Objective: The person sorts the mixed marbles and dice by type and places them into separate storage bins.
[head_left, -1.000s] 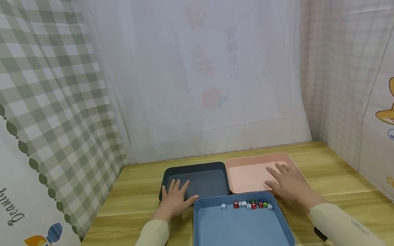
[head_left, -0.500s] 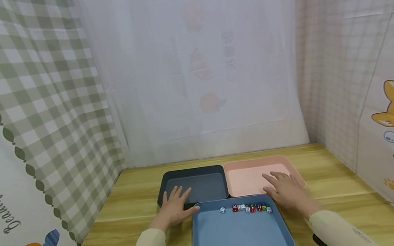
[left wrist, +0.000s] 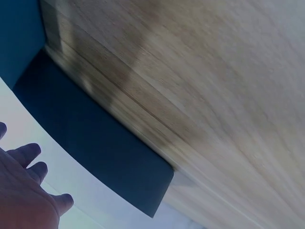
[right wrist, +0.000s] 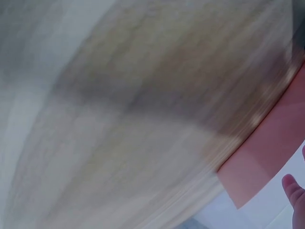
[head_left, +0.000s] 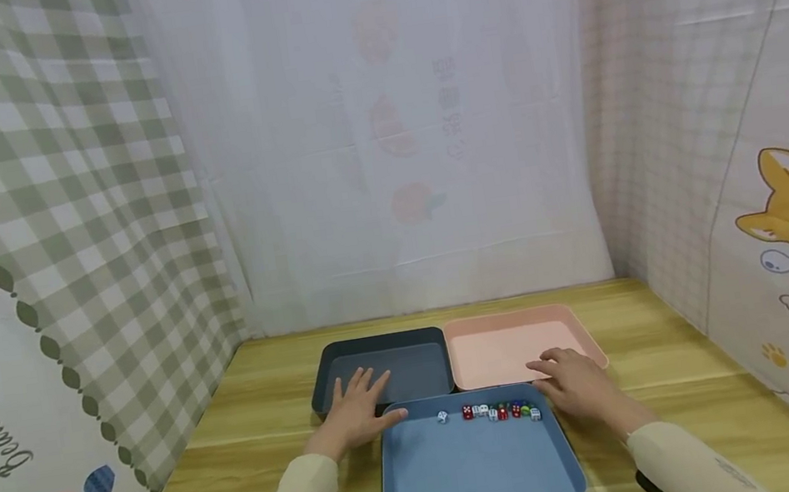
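Note:
My left hand (head_left: 354, 417) hovers with fingers spread by the near left part of the dark navy tray (head_left: 388, 364), its thumb reaching over the blue tray's far left corner. My right hand (head_left: 583, 389), fingers loosely extended, hovers by the near right side of the pink tray (head_left: 514, 338). Neither holds anything. Along the far side of the blue tray (head_left: 479, 469) lie several small red and white dice (head_left: 503, 413) with green and blue bits among them. One white die (head_left: 443, 416) sits apart to their left. In the left wrist view the navy tray's wall (left wrist: 95, 133) lies beyond my fingers.
The three trays stand together on a wood-grain tabletop (head_left: 270, 381), navy and pink behind, blue in front. A green checked cloth (head_left: 86, 155) hangs on the left, a white cloth (head_left: 389, 154) behind, and a printed dog cloth (head_left: 778, 226) on the right.
The head view has shifted slightly. My left hand has edged right, its thumb now over the blue tray's corner. My right fingers have drawn back a little toward the pink tray's near rim.

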`<state>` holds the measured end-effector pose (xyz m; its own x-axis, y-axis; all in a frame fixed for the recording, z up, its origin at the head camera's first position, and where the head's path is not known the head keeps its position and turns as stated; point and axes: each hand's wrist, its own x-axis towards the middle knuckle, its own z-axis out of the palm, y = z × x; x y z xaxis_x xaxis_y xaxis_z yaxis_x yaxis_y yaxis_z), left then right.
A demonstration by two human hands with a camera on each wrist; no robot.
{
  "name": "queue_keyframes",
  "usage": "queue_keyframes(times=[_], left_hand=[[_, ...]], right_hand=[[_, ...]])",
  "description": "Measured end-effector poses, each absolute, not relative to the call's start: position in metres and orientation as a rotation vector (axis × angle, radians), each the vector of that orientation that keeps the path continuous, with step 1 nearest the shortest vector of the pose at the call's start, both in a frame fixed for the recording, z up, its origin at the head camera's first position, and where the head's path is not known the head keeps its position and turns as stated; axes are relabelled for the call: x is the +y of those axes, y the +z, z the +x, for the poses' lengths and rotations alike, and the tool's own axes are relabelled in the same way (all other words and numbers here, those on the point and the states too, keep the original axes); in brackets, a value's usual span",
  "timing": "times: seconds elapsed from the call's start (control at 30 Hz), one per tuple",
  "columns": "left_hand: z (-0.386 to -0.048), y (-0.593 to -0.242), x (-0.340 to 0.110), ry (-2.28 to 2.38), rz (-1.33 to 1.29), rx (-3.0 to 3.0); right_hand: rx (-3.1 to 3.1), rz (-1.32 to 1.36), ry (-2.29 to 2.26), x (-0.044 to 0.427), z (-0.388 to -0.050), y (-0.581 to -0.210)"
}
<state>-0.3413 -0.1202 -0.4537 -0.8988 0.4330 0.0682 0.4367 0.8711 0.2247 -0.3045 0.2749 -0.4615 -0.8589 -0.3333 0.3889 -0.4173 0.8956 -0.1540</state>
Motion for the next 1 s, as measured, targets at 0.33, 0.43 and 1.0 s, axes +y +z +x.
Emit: queue_keyframes(times=[0.33, 0.43, 1.0], left_hand=[[-0.338, -0.453, -0.112, -0.386, -0.722, -2.995], [-0.337, -0.453, -0.108, -0.397, -0.734, -2.980], [-0.332, -0.448, -0.088, -0.382, -0.783, -2.956]], right_hand=[[-2.718, 0.636, 0.334, 0.276, -0.296, -0.461], [-2.651, 0.677, 0.317, 0.277, -0.294, -0.462], [-2.571, 0.716, 0.249, 0.279, -0.292, -0.468]])
